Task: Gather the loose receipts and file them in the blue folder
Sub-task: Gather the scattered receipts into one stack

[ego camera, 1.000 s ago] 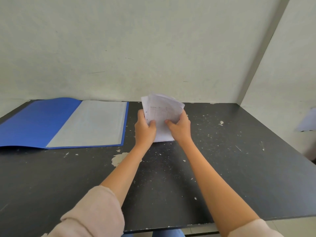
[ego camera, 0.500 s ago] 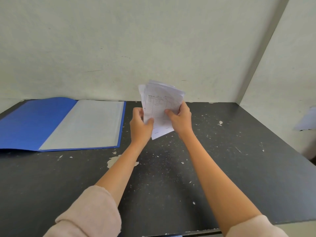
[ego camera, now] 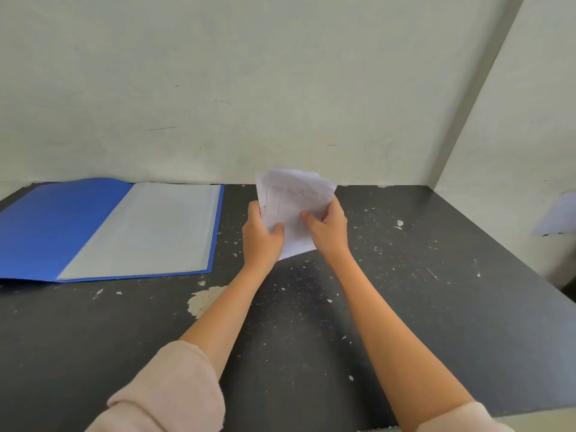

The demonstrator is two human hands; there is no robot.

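At a dark, paint-flecked worktop [ego camera: 436, 291] we see a person holding a sheaf of receipts [ego camera: 293, 198] in both hands, near the back edge and in front of a pale wall [ego camera: 280, 88]. The left hand [ego camera: 261, 241] grips the sheaf's left edge, thumb laid across the front sheet and fingers curled behind. The right hand [ego camera: 330, 232] pinches the right side the same way, thumb on the printed face. The papers fan out unevenly at the top, tilted toward the camera; faint ruled lines and print show on the front sheet, too blurred for us to read. The sheaf appears to be lifted off the worktop, though we cannot be sure its lower corner is not touching.

The blue folder [ego camera: 62, 226] lies open and flat to the left of the hands, apart from the receipts, its cover spread left and a clear plastic sleeve [ego camera: 149, 226] facing up on the right half. A chipped patch [ego camera: 205, 299] in the worktop's surface shows just below the folder's near corner, beside the left forearm. Pale pink cuffs [ego camera: 174, 388] are pushed up both arms. At the far right, beyond the worktop's edge, a sheet of paper [ego camera: 558, 213] is visible.
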